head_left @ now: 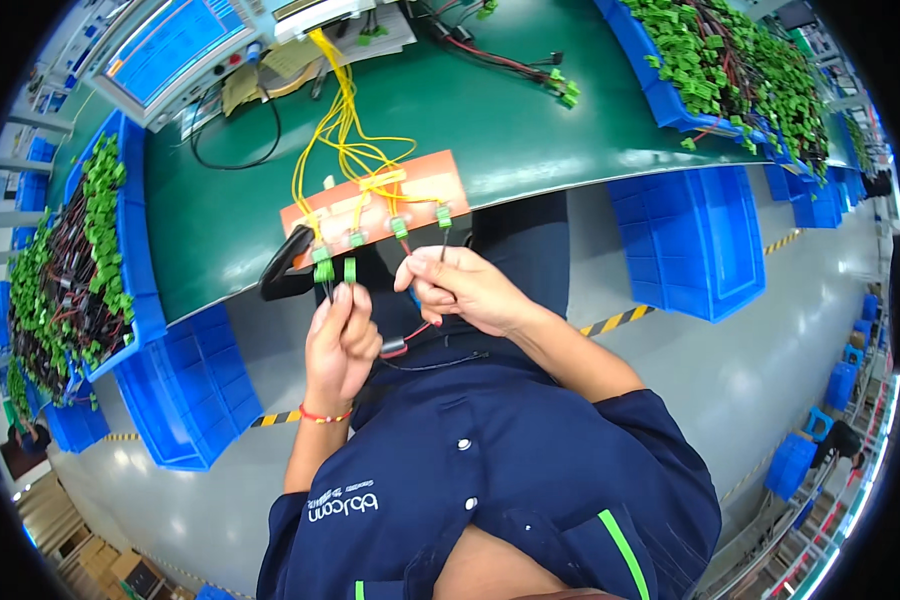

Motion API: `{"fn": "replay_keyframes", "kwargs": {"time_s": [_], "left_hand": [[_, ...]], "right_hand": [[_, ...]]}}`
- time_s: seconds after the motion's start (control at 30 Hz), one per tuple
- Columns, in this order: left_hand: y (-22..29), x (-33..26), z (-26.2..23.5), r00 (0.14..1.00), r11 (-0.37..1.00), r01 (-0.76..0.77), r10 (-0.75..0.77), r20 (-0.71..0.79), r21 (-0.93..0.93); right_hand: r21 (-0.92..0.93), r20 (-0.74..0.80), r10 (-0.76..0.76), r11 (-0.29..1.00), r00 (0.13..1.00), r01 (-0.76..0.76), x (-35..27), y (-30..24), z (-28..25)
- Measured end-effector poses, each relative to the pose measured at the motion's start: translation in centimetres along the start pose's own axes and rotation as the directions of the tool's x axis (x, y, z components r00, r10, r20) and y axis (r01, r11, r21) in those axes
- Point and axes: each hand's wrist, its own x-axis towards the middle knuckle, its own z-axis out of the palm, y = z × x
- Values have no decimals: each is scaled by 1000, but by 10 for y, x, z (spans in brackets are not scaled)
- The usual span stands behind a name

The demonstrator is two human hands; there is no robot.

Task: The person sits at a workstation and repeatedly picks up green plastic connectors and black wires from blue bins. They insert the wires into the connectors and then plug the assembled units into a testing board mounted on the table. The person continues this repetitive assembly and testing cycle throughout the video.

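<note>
Grey floor (750,370) with striped tape shows beyond the near edge of your green worktop (530,140). Your left hand (340,345) pinches a green connector (350,268) between thumb and fingertips, just off that near edge. Your right hand (475,290) has thumb and forefinger pressed together on a thin red lead (407,247) below one of the plugs in the row. Above them, an orange board (375,212) juts over the near edge, and yellow wires (345,110) run from it toward the instrument (175,50) at the worktop's far-left corner. You appear to be mating or freeing connectors along the board; at this size, which one is hard to tell. The next move probably calls for keeping the held connector square and gripping housings, not wires. Blue bins (150,290) of harnesses stand at the left end and far-right corner.
</note>
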Motion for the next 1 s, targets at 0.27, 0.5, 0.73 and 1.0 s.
{"fn": "replay_keyframes", "kwargs": {"time_s": [0.27, 0.5, 0.73, 1.0], "left_hand": [[-9, -17, 10, 964, 928, 143, -210, 163, 344], [2, -7, 7, 961, 936, 43, -134, 241, 348], [-11, -20, 1, 992, 946, -17, -25, 127, 323], [-4, -35, -7, 999, 921, 35, -16, -52, 387]], "right_hand": [[-826, 394, 0, 439, 919, 354, -58, -53, -5], [-994, -104, -799, 56, 592, -98, -112, -279, -70], [-888, -224, -865, -9, 449, -460, -103, -442, -267], [-735, -239, -927, -23, 291, -677, -97, -473, -305]]}}
